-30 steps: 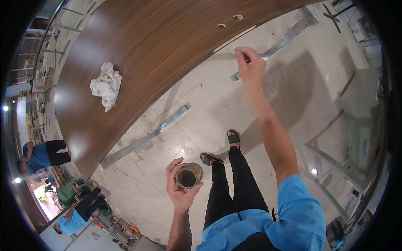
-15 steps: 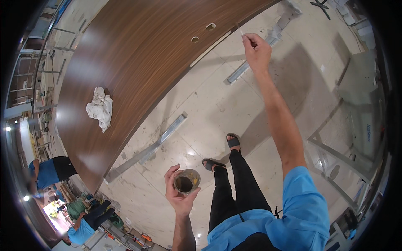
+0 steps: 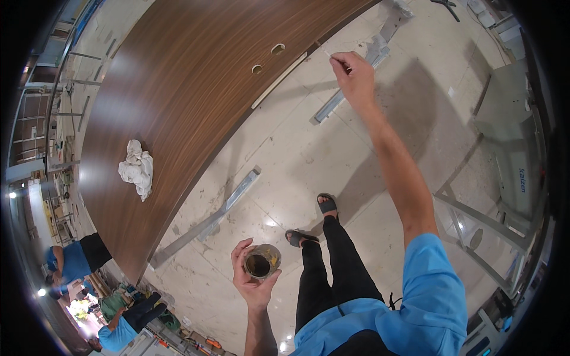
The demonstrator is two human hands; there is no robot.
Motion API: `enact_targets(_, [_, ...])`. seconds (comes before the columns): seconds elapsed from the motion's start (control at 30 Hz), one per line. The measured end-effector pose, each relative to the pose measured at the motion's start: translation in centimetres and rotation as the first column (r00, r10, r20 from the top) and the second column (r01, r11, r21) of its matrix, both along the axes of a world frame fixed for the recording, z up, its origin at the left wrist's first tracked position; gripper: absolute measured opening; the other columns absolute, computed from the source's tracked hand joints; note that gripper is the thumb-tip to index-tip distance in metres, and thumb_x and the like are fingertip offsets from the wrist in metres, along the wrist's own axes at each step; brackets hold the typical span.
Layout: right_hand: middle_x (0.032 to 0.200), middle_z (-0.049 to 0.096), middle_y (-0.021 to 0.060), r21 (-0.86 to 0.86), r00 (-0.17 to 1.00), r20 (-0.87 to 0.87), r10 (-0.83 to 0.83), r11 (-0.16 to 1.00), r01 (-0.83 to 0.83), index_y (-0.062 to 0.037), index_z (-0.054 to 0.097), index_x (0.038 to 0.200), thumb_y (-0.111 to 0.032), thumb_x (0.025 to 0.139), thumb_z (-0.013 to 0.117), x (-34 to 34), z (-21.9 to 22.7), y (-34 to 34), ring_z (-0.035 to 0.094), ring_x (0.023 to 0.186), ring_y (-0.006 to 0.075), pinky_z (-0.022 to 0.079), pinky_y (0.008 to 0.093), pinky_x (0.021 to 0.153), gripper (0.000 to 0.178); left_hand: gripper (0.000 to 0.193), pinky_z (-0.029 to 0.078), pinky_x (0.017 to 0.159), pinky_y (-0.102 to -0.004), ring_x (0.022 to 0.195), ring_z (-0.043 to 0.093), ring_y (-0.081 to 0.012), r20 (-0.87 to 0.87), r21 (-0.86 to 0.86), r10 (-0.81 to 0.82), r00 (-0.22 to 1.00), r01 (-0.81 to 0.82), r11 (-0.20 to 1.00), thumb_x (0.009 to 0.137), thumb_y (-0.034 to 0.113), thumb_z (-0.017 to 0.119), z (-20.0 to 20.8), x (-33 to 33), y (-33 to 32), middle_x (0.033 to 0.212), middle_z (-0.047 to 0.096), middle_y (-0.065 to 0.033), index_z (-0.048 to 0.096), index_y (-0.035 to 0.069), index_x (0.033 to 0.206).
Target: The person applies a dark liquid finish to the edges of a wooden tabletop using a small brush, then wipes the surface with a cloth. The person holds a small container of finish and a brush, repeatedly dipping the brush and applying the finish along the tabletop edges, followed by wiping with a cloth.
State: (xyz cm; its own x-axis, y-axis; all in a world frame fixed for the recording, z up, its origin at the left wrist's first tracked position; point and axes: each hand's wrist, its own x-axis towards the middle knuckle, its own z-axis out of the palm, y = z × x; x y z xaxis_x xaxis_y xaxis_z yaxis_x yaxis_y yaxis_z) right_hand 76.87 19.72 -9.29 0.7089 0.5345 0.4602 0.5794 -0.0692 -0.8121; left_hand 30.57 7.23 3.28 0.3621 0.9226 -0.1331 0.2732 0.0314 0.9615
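A thin brush (image 3: 326, 52) with a pale handle and a darker tip is pinched in my right hand (image 3: 357, 82). Its tip is at the long edge of a dark brown wood-grain door panel (image 3: 196, 77); whether it touches cannot be made out. Two holes (image 3: 278, 49) pierce the panel there, beside a pale strip (image 3: 279, 82) along the edge. Lower down, my left hand (image 3: 252, 289) wraps round a clear, stained cup (image 3: 274, 255) with dark liquid inside, held upright away from the panel. A crumpled white cloth (image 3: 136, 170) lies on the panel.
Metal support bars (image 3: 228, 202) run under the panel over the tiled floor (image 3: 285, 154). A grey metal frame (image 3: 484, 219) stands at the right. Two people in blue shirts (image 3: 77, 258) are at the lower left, near tools and bags.
The panel's holes and edge strip have shifted left and down in view, as have the metal bars. My right hand, still pinching the brush, appears slightly further left; the left hand keeps the cup.
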Motion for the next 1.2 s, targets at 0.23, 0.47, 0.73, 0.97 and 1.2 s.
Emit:
enact_targets(0.23, [0.087,0.07,0.0129,0.15,0.984,0.1,-0.149,0.98,0.133,-0.0033,0.075,0.095,-0.004,0.088,0.075,1.7,0.0,0.5,0.068,0.071,0.0246,0.053,0.0341,0.067,0.008,0.074,0.052,0.104,-0.0364,0.127,0.056,-0.0248,0.001,-0.004,0.006,1.0,-0.006,1.0,0.067,0.014,0.094,0.3,0.9,0.0,0.143,0.048,-0.0177,0.06,-0.001,0.132])
enact_targets(0.47, [0.089,0.073,0.0124,-0.005,0.994,0.111,-0.004,1.0,0.005,-0.0034,0.075,0.096,-0.006,0.089,0.074,3.9,0.3,0.6,0.069,0.073,0.0247,0.054,0.035,0.069,0.007,0.074,0.052,0.103,-0.0356,0.127,0.056,-0.0245,-0.02,0.005,-0.028,0.999,0.028,1.0,0.067,0.013,0.094,0.3,1.6,0.1,0.143,0.049,-0.0172,0.06,-0.001,0.131])
enact_targets(0.73, [0.085,0.072,0.014,0.083,0.992,0.099,-0.075,0.994,0.067,-0.0045,0.076,0.094,-0.011,0.089,0.073,7.3,-0.5,0.9,0.069,0.074,0.031,0.053,0.0385,0.07,0.009,0.073,0.053,0.103,-0.0361,0.127,0.056,-0.025,0.008,0.018,-0.02,1.0,0.02,1.0,0.067,0.011,0.093,0.6,2.1,0.1,0.143,0.049,-0.0173,0.06,-0.001,0.131])
enact_targets(0.97, [0.093,0.075,0.0129,-0.113,0.968,0.14,-0.208,0.968,0.224,-0.0045,0.077,0.099,-0.013,0.093,0.072,9.0,0.3,1.0,0.072,0.08,0.0219,0.055,0.0329,0.073,0.012,0.073,0.053,0.103,-0.0364,0.127,0.056,-0.0256,-0.016,-0.004,-0.033,0.999,0.033,0.999,0.066,0.009,0.092,0.5,2.3,0.1,0.143,0.049,-0.017,0.06,-0.001,0.131])
enact_targets(1.2, [0.091,0.073,0.0144,-0.084,0.99,0.048,0.13,0.988,-0.126,-0.0036,0.075,0.098,-0.01,0.091,0.072,1.0,0.1,0.3,0.071,0.077,0.0286,0.054,0.0369,0.072,0.01,0.071,0.052,0.103,-0.0367,0.13,0.053,-0.0259,0.0,-0.029,-0.031,1.0,0.031,0.999,0.067,0.01,0.093,0.6,2.1,0.0,0.143,0.049,-0.0175,0.062,-0.003,0.129])
